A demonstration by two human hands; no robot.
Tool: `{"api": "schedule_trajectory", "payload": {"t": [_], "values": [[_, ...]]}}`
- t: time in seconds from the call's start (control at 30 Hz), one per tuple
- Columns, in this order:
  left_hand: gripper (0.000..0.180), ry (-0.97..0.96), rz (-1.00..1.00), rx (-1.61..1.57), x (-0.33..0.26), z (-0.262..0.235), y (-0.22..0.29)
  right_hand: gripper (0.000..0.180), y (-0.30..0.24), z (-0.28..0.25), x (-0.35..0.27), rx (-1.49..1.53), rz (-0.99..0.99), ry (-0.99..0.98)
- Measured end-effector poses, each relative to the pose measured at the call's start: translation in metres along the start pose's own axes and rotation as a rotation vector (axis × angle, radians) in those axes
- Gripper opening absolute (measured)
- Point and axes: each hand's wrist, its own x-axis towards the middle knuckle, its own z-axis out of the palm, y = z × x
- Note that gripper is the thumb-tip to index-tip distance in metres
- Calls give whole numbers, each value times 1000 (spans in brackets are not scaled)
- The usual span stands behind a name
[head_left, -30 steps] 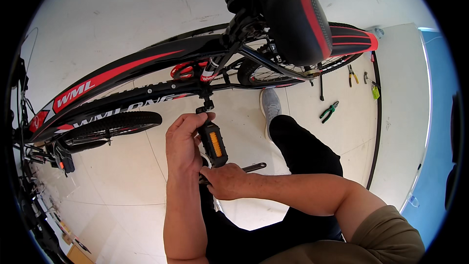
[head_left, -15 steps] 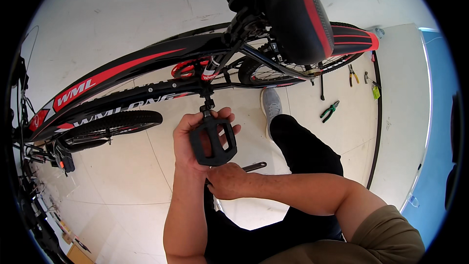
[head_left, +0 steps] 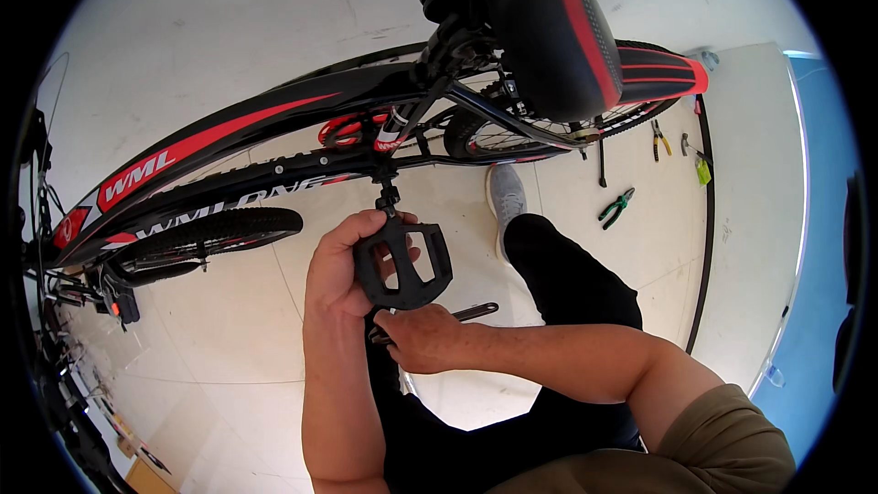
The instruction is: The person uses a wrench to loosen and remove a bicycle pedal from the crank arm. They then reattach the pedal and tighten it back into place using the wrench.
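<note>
"What has just changed?"

"The black plastic pedal (head_left: 412, 295) has turned. A second ago its narrow edge, with an orange reflector, faced up; now its broad, open cage does. It sits at the end of a black crank arm (head_left: 390, 190) on a long black-and-red bicycle (head_left: 274, 114). It seems to be rotating about its axle there; how tightly it is joined, I cannot tell."

"And the hands?"

"The left hand (head_left: 337, 265) pinches the pedal's inner end, thumb in front, fingers curled behind. The right hand (head_left: 422, 338) is closed around a dark metal tool (head_left: 477, 312), probably a wrench, just beside the pedal on the person's side."

"What is around them?"

"A pale tiled floor (head_left: 229, 338). To the right lie green-handled pliers (head_left: 616, 209) and, farther off, yellow-handled pliers (head_left: 660, 139). Beyond those rises a white panel (head_left: 750, 174), with a blue surface (head_left: 814, 220) past its edge."
</note>
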Motion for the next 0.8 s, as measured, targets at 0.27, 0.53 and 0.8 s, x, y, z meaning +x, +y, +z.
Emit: {"api": "schedule_trajectory", "payload": {"t": [0.27, 0.53, 0.8], "values": [[28, -121, -48, -124, 5, -5, -4, 24, 4, 7, 4, -58, -15, 18], [29, -100, -55, -95, 2, -3, -2, 24, 4, 7, 3, -39, -24, 15], [28, -93, -67, -198, 4, 1, -11, 40, 12, 14, 6, -49, -58, 68]]}}
